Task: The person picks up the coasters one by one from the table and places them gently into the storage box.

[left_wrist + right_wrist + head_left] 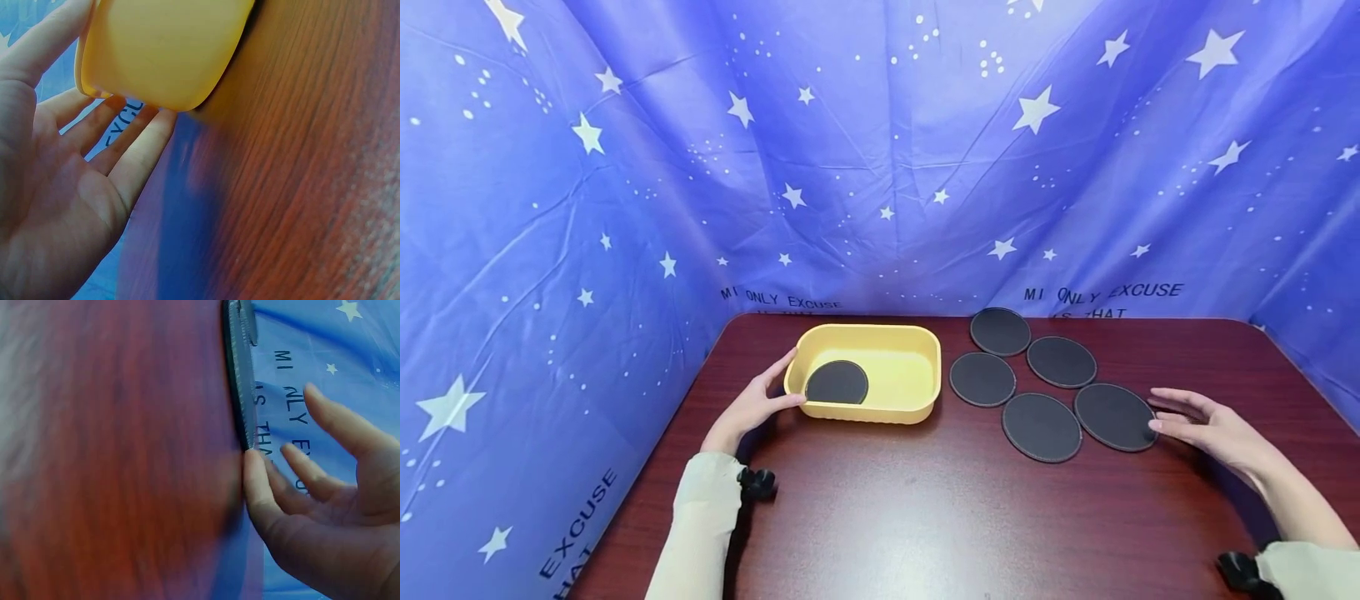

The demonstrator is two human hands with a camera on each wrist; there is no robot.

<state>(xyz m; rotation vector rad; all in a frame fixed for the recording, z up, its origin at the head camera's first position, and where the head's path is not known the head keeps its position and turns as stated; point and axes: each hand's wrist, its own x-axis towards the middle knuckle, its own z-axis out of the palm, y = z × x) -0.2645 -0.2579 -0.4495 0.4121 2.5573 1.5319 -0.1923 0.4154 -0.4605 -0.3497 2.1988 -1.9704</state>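
My left hand (pixel 752 408) holds the left end of a yellow rectangular bin (pixel 910 408), its fingers along the end wall and its thumb at the front rim. The left wrist view shows those fingers against the bin's wall (pixel 162 56). Inside the bin, one round black coaster (pixel 837 383) leans in the left part. At the right, my right hand (pixel 1221 429) reaches toward the nearest black coaster (pixel 1116 417), fingers loosely spread. In the right wrist view, a fingertip (pixel 252 459) is right at the edge of a coaster with a stitched rim (pixel 240 375).
Several more black coasters lie flat in a cluster right of the bin, among them a front one (pixel 1042 427) and a rear one (pixel 1000 331). They rest on a glossy reddish-brown table (pixel 880 508). A blue star-printed curtain (pixel 880 167) surrounds the table's back and sides.
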